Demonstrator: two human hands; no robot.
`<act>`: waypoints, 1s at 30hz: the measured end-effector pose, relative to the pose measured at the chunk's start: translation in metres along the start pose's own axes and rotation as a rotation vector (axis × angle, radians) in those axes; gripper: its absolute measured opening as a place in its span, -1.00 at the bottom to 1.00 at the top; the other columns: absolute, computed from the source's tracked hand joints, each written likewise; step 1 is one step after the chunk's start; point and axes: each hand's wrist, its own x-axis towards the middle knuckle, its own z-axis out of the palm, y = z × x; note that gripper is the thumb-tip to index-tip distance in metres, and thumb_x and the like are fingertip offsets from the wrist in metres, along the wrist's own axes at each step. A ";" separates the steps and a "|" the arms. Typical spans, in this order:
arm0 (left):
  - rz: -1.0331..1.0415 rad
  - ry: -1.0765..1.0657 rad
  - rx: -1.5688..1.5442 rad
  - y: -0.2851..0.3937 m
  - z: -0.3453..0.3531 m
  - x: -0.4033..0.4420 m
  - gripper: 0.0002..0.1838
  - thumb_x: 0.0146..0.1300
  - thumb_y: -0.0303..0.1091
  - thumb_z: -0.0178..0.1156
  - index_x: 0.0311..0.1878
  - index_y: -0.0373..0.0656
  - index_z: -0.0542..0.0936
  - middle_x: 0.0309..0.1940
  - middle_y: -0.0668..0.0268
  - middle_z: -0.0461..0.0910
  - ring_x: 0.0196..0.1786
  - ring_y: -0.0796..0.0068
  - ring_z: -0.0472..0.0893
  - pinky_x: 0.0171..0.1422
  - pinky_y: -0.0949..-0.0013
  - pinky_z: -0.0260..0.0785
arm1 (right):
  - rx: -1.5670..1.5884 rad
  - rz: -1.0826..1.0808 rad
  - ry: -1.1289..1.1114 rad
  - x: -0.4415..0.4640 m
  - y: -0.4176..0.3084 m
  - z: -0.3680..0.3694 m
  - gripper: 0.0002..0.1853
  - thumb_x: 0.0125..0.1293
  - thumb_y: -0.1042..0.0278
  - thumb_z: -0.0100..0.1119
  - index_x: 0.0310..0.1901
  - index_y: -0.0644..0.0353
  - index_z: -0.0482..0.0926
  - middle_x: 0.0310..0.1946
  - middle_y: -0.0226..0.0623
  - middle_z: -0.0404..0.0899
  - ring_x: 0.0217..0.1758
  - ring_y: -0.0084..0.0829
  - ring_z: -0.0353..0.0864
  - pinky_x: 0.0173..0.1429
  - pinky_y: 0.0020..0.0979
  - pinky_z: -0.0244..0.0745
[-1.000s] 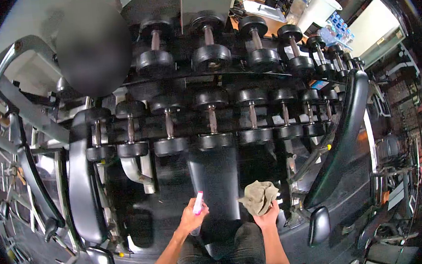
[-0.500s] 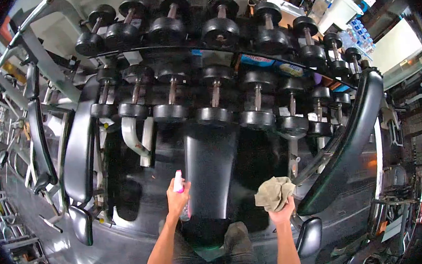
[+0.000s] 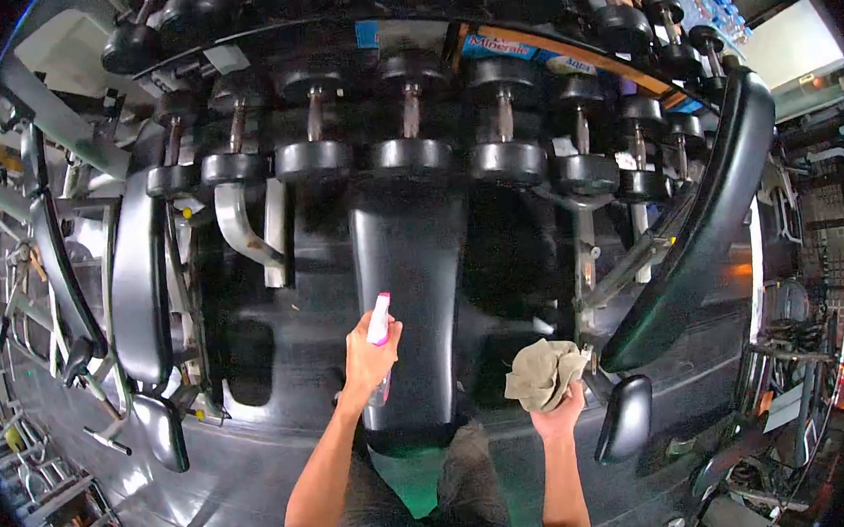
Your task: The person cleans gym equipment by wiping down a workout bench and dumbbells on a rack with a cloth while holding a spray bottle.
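Observation:
My left hand [image 3: 370,361] is wrapped round a spray bottle [image 3: 380,324] with a white and pink head, held above the black padded bench [image 3: 409,255] in front of my legs. Part of the bottle's body is hidden behind my fingers. On the right, my right hand [image 3: 559,415] grips a crumpled olive-beige cloth [image 3: 544,374], which bunches up over the fingers. The cloth is in the air to the right of the bench, apart from the pad.
Two rows of black dumbbells [image 3: 414,154] line the rack ahead. Padded benches stand at the left [image 3: 141,288] and right [image 3: 700,229]. A small pad [image 3: 624,418] sits low on the right. Cartons [image 3: 498,44] show behind the rack, and bottled water stands at the back right.
My left hand has moved up and right with the spray bottle, over the bench. The view has tilted down, so the dumbbells sit higher. The cloth stays in my right hand.

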 end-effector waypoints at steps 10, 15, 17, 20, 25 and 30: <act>-0.256 0.094 0.000 -0.045 -0.021 -0.105 -0.86 0.20 -0.35 0.23 -0.31 -0.23 0.54 -0.61 0.31 0.52 -0.52 0.55 0.57 -0.45 0.44 0.36 | -0.117 0.142 -0.043 0.020 -0.015 -0.026 -0.56 0.31 0.06 -0.12 0.12 0.07 0.47 0.12 -0.33 0.51 0.19 -0.19 0.47 0.25 -0.07 0.37; -0.334 0.024 -0.043 -0.062 -0.018 -0.166 -0.90 0.19 -0.45 0.23 -0.26 -0.21 0.52 -0.57 0.41 0.52 -0.60 0.65 0.50 -0.54 0.46 0.36 | -0.176 0.142 -0.115 0.026 -0.008 -0.036 -0.53 0.32 0.02 -0.13 0.17 0.05 0.44 0.16 -0.32 0.49 0.23 -0.16 0.45 0.29 -0.03 0.34; -0.403 0.004 -0.108 -0.056 -0.025 -0.181 -0.88 0.19 -0.45 0.23 -0.23 -0.22 0.53 -0.56 0.42 0.53 -0.60 0.64 0.51 -0.53 0.47 0.37 | -0.097 0.158 -0.102 0.018 -0.003 -0.037 -0.52 0.32 0.01 -0.12 0.18 0.04 0.43 0.17 -0.32 0.48 0.24 -0.16 0.43 0.31 -0.02 0.31; -0.334 -0.034 0.032 -0.075 -0.041 -0.204 -0.87 0.18 -0.43 0.23 -0.23 -0.22 0.52 -0.54 0.39 0.53 -0.59 0.62 0.52 -0.52 0.46 0.39 | 0.002 0.168 -0.082 0.005 0.010 -0.037 -0.50 0.32 -0.02 -0.12 0.20 0.04 0.42 0.19 -0.32 0.46 0.26 -0.15 0.41 0.34 -0.01 0.26; -0.432 0.044 0.034 -0.085 -0.073 -0.239 -0.83 0.17 -0.33 0.26 -0.28 -0.21 0.55 -0.57 0.25 0.59 -0.61 0.47 0.61 -0.49 0.37 0.43 | -0.004 0.143 -0.148 -0.018 0.031 -0.046 -0.48 0.30 -0.02 -0.12 0.22 0.04 0.40 0.20 -0.32 0.44 0.29 -0.17 0.37 0.35 -0.03 0.25; -0.395 -0.100 0.196 -0.097 -0.094 -0.285 -0.83 0.16 -0.31 0.24 -0.32 -0.21 0.54 -0.57 0.10 0.59 -0.50 0.22 0.66 -0.39 0.22 0.46 | 0.033 0.128 -0.069 -0.052 0.055 -0.058 -0.54 0.30 0.05 -0.12 0.16 0.05 0.45 0.17 -0.33 0.47 0.23 -0.17 0.44 0.29 0.00 0.33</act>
